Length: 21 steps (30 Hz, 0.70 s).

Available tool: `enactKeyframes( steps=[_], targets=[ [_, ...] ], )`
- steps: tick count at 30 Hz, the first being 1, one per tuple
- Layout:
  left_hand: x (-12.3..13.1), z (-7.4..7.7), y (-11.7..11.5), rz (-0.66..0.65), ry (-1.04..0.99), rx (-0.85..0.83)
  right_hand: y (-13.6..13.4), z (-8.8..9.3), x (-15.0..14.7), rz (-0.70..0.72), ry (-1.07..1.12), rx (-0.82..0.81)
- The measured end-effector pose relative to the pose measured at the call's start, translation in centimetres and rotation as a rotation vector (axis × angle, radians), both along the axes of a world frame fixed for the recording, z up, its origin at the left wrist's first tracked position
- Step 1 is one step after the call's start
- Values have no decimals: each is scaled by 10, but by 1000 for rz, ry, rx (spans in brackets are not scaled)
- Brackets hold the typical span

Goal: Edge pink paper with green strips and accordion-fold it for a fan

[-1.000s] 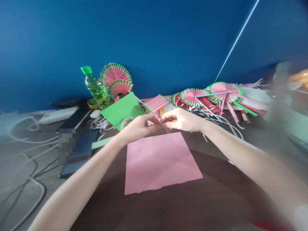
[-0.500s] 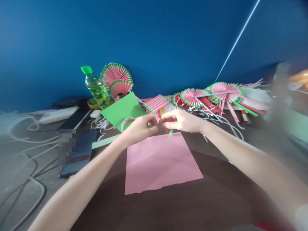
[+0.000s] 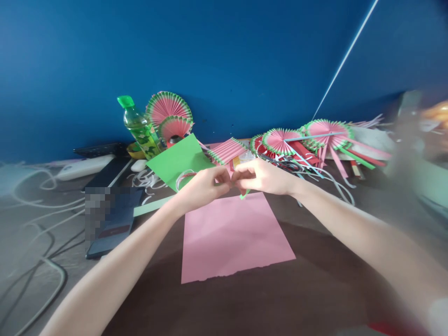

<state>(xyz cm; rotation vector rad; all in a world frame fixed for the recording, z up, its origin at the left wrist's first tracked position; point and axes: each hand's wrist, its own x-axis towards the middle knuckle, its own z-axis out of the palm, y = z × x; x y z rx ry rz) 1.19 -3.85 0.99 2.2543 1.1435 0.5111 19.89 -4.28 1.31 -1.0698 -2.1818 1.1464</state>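
My left hand (image 3: 205, 186) and my right hand (image 3: 264, 176) meet fingertip to fingertip above the far edge of a pink paper sheet (image 3: 233, 235) lying flat on the dark table. Both hands are pinched on a small thin green paper strip (image 3: 244, 194), whose end pokes out below my right fingers. Most of the strip is hidden by the fingers. A green paper sheet (image 3: 177, 161) lies just behind my left hand.
Folded pink-and-green paper fans (image 3: 168, 109) lean on the blue wall, with more fans (image 3: 299, 137) and loose strips at the right. A green bottle (image 3: 140, 128) stands at the back left. A dark phone (image 3: 112, 217) and white cables (image 3: 35, 205) lie at the left. Scissors (image 3: 289, 163) lie behind my right hand.
My hands have stayed together above the pink sheet, with fingers shifting slightly. The green strip's free end now shows lower and more bent under my right fingers.
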Motion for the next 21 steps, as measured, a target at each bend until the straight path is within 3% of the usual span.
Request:
enactKeyframes(
  steps=[4, 11, 21],
  targets=[
    [-5, 4, 5, -139, -69, -192, 1, 3, 5, 50, -15, -61],
    [-11, 3, 12, -202, -99, -502, 0, 2, 6, 66, -71, -23],
    [-23, 5, 21, -200, 15, -615, 0, 1, 10, 4, -185, 163]
  ],
)
